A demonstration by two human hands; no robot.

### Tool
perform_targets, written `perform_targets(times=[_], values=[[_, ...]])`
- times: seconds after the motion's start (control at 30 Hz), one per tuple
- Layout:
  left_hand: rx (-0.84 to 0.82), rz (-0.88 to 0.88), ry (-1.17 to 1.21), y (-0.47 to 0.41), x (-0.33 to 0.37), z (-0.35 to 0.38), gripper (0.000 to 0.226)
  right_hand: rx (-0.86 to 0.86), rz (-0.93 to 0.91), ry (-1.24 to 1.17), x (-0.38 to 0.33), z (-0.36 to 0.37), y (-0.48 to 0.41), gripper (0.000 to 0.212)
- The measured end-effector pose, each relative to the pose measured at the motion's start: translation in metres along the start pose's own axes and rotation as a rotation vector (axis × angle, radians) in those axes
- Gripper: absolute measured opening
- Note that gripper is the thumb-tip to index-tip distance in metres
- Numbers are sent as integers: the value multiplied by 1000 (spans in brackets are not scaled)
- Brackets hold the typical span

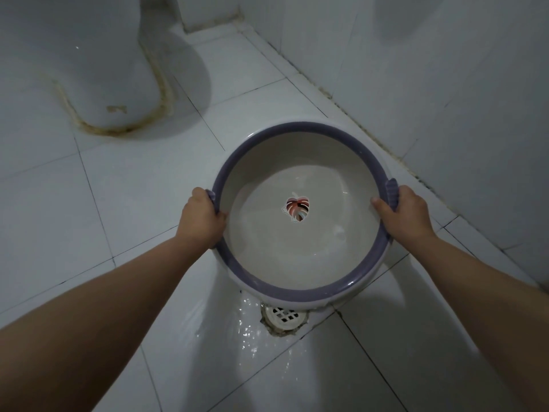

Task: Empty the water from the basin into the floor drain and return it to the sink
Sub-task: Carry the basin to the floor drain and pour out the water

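- A round white plastic basin with a purple rim (300, 233) hangs above the white tiled floor (118, 203), held from both sides by two bare arms.
- The left hand (202, 218) is closed around the small purple handle on the basin's left rim; the thumb lies over the rim's inner edge.
- The right hand (404, 212) is wrapped around the matching handle on the right rim — its thumb tip presses on the inside of the rim.
- A little water lies in the basin's bottom, over a red-and-pink leaf sticker (296, 208) at the centre.
- A round white grated floor drain (283, 318) sits just below the basin's near edge; the tiles around it are wet and glistening.
- A white toilet base (98, 69) stands at the upper left, well apart from the basin, with a yellowed seal line around its foot.
- A white tiled wall (445, 99) runs along the right.
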State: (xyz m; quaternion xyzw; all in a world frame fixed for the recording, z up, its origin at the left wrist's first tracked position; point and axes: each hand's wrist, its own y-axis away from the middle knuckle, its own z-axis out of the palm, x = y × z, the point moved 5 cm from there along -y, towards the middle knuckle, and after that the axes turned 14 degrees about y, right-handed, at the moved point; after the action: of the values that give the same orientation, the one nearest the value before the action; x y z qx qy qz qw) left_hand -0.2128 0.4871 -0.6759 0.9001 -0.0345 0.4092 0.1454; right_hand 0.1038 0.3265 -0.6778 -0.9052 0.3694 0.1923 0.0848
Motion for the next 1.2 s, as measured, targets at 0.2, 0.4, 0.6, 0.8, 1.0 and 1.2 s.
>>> perform_targets(times=[0.2,0.4,0.6,0.8,1.0,1.2], values=[[3,12,-1,-1,0,0,34,13,-8,12,0,0,0,26],[5,23,4,-2,-1,0,34,13,-1,-1,0,0,-1,27],[9,25,0,-3,-2,2,34,9,-3,7,0,0,0,26],[15,35,-4,-3,-4,0,32,4,-20,11,-1,0,0,26],[18,28,-10,-3,-5,1,34,11,-19,13,0,0,1,26],[11,34,-15,-3,-6,1,35,16,-20,9,-1,0,0,26]])
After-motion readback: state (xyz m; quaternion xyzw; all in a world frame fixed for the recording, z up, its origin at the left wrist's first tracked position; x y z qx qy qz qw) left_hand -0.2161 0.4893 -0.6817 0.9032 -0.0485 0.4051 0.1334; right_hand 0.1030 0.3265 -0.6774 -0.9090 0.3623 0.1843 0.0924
